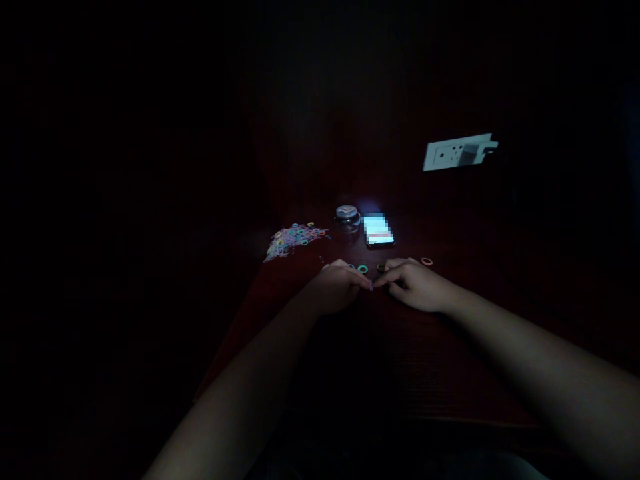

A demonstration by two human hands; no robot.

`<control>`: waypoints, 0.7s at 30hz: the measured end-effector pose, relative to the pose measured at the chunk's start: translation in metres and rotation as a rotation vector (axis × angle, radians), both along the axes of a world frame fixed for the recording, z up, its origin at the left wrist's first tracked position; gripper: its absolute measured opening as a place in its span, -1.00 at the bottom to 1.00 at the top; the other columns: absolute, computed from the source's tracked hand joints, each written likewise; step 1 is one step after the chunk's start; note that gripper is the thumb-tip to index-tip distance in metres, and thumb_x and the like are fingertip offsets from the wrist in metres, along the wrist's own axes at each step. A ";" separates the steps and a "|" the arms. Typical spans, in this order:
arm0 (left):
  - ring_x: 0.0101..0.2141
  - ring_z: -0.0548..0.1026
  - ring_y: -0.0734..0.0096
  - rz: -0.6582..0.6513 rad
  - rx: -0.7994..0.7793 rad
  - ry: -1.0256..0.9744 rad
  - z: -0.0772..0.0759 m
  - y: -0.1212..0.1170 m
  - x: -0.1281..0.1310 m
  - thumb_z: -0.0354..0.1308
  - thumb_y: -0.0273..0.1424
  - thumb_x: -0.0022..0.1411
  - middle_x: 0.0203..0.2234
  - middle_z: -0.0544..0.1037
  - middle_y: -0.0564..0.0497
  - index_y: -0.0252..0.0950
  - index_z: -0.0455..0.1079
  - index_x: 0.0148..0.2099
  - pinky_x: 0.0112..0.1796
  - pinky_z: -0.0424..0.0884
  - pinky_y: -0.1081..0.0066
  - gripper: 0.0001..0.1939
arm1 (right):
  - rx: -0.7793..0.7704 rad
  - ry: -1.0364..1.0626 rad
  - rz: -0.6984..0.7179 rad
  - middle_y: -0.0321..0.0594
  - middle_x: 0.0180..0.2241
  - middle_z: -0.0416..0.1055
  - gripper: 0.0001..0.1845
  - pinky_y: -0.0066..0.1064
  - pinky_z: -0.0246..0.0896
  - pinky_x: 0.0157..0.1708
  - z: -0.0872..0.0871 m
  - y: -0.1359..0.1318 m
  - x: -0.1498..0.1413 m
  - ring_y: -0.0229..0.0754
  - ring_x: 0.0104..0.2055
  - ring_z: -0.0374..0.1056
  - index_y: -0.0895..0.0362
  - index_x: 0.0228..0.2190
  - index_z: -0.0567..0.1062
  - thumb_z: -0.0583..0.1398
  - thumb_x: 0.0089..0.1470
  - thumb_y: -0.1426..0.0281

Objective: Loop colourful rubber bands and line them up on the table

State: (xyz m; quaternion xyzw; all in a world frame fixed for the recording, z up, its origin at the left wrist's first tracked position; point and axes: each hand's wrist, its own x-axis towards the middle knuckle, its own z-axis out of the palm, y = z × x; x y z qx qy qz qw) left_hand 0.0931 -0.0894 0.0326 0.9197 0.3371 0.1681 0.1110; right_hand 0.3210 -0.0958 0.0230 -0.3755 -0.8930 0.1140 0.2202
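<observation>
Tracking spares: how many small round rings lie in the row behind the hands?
4: blue ring by left hand, green ring next, dark ring by right hand, pale orange ring rightmost; hands may hide more.

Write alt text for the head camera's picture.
A person's left hand and right hand meet at a tiny purplish object over a dim reddish table. Beyond are a heap of colourful rings, a round container, a lit phone and a wall socket.

- Worktop (pixel 415 373): dark red-brown, with faint wood-grain lines
- Heaped bands (pixel 295 241): mixed pastel pink, lilac and blue, flecked with yellow and green
- Small band (pixel 371 285) at the fingers (pixel 362 283): purplish
- Ring (pixel 363 272): green
- Rightmost ring (pixel 423 260): peach
- Phone screen (pixel 377 227): pale blue-white, with a reddish stripe
- Socket plate (pixel 449 152): whitish, with dark holes
</observation>
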 end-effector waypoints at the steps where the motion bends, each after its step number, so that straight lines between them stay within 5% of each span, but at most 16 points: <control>1: -0.01 0.47 0.29 -0.002 0.001 -0.002 0.000 0.000 0.000 0.05 -0.54 0.20 -0.06 0.59 0.12 -0.12 0.56 -0.12 0.06 0.34 0.21 -0.67 | -0.001 0.002 -0.001 -0.25 -0.38 0.39 -0.59 -0.36 0.14 -0.28 0.000 0.000 0.000 -0.22 -0.34 0.31 0.00 -0.23 0.65 0.11 0.01 0.58; 16: -0.09 0.50 0.37 -0.039 0.051 -0.015 -0.001 0.002 -0.006 0.01 -0.62 0.20 -0.10 0.61 0.09 -0.20 0.55 -0.12 0.03 0.36 0.27 -0.64 | -0.017 0.087 0.001 -0.25 -0.35 0.46 -0.61 -0.38 0.24 -0.30 0.000 0.001 0.003 -0.23 -0.37 0.36 0.01 -0.24 0.65 0.12 0.00 0.56; 21: -0.07 0.48 0.37 0.076 0.132 -0.096 0.005 0.008 -0.021 -0.03 -0.70 0.12 -0.11 0.62 0.10 -0.21 0.56 -0.12 0.03 0.38 0.30 -0.55 | 0.008 0.128 -0.057 -0.21 -0.31 0.51 -0.64 -0.36 0.27 -0.30 0.004 0.000 0.006 -0.20 -0.36 0.40 0.05 -0.24 0.64 0.13 -0.01 0.56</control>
